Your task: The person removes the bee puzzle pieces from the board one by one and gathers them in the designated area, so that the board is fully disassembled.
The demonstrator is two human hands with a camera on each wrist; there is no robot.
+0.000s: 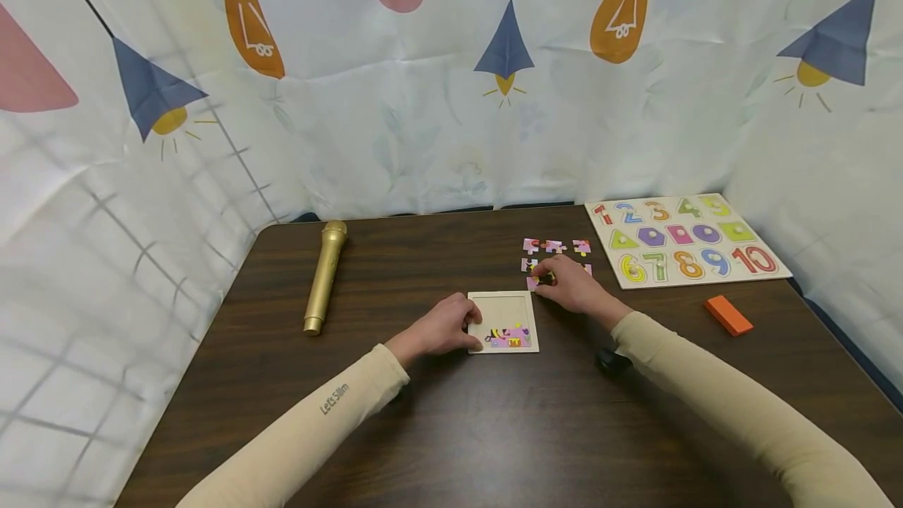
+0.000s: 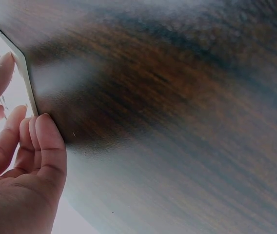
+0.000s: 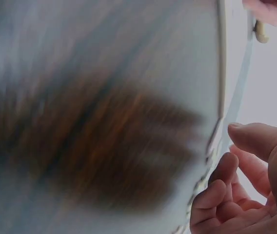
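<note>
A square, pale wooden puzzle tray [image 1: 532,320] lies on the table, with pink and yellow jigsaw pieces [image 1: 515,337] fitted along its bottom. My left hand [image 1: 446,325] grips the tray at its left side, thumb near the lower corner. In the left wrist view, the fingers [image 2: 50,141] bend against the tray's edge [image 2: 31,92]. Just past the upper right corner, my right hand [image 1: 573,284] reaches down among loose jigsaw pieces [image 1: 554,246]. Its fingertips are right at a pink piece [image 1: 531,284]. In the right wrist view, a gap shows between the thumb [image 3: 248,139] and the bent fingers.
A gold microphone [image 1: 326,277] lies at the left of the table. At the back right is a board of numbers and shapes [image 1: 687,241], with an orange block [image 1: 728,315] in front of it. A patterned curtain [image 1: 437,124] hangs behind the table.
</note>
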